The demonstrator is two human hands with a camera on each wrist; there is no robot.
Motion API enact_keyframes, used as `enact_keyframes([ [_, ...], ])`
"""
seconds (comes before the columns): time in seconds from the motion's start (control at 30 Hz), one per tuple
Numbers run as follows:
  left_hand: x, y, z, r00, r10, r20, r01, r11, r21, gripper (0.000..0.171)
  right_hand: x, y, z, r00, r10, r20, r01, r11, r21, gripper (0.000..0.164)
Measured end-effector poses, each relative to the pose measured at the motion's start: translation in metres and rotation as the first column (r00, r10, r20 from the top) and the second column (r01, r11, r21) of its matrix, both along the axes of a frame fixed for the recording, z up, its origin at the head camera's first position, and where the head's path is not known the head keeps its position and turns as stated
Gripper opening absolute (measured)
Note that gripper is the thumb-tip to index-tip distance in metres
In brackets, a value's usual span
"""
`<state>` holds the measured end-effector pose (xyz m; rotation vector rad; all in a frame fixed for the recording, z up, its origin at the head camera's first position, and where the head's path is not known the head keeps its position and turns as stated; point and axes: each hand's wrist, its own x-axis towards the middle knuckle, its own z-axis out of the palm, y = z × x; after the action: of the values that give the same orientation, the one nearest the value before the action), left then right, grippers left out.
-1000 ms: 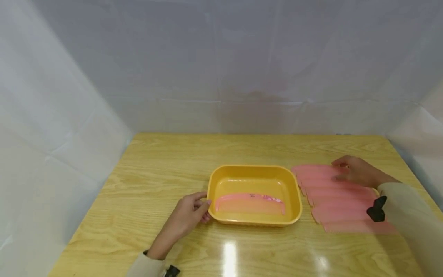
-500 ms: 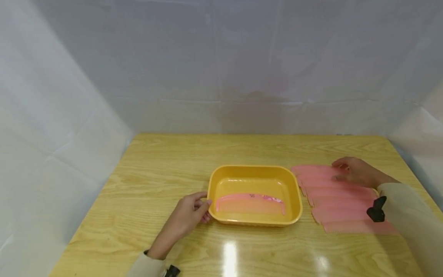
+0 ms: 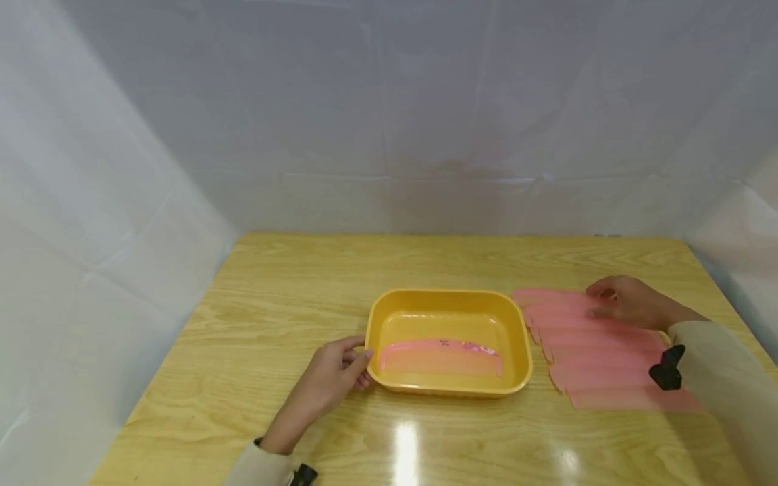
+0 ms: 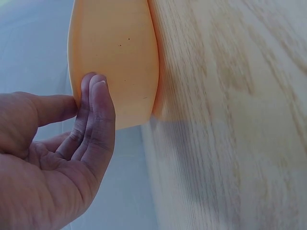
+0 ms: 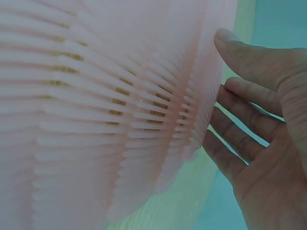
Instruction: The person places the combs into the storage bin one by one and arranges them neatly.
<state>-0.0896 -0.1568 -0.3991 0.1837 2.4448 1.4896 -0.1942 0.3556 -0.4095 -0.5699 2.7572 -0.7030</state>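
A yellow plastic tray point(image 3: 450, 390) stands mid-table with one pink comb point(image 3: 437, 358) lying flat inside, teeth toward the near side. My left hand point(image 3: 333, 374) holds the tray's left end, thumb at the rim and fingers against the outer wall, as the left wrist view shows point(image 4: 72, 158). To the tray's right, several overlapping pink combs point(image 3: 598, 344) lie in a slanted row. My right hand point(image 3: 632, 304) rests at the far combs with relaxed fingers. In the right wrist view its fingertips point(image 5: 225, 86) touch or nearly touch the outermost comb's edge; no grip is plain.
The wooden table point(image 3: 273, 290) has a white sheet point(image 3: 389, 135) rising behind it and at both sides. Black straps or clips point(image 3: 666, 368) sit at both sleeves. A bright light reflection point(image 3: 405, 449) lies on the table's near part.
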Motion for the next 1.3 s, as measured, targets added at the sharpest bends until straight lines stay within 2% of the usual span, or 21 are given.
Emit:
enact_keyframes([
  [0.4, 0.001, -0.002, 0.003, 1.0, 0.018, 0.005, -0.018, 1.0, -0.01, 0.045, 0.0, -0.003, 0.004, 0.995, 0.013, 0.097, -0.007, 0.998, -0.059, 0.058],
  [0.87, -0.001, 0.0, 0.003, 1.0, 0.008, 0.014, -0.008, 1.0, 0.002, 0.045, 0.006, -0.004, 0.003, 0.999, -0.028, 0.019, 0.028, 1.0, -0.014, 0.057],
  [1.3, 0.0, -0.001, 0.005, 1.0, 0.001, 0.025, -0.002, 1.0, 0.011, 0.044, 0.015, -0.004, 0.007, 0.997, -0.072, 0.008, 0.073, 0.997, -0.035, 0.058],
])
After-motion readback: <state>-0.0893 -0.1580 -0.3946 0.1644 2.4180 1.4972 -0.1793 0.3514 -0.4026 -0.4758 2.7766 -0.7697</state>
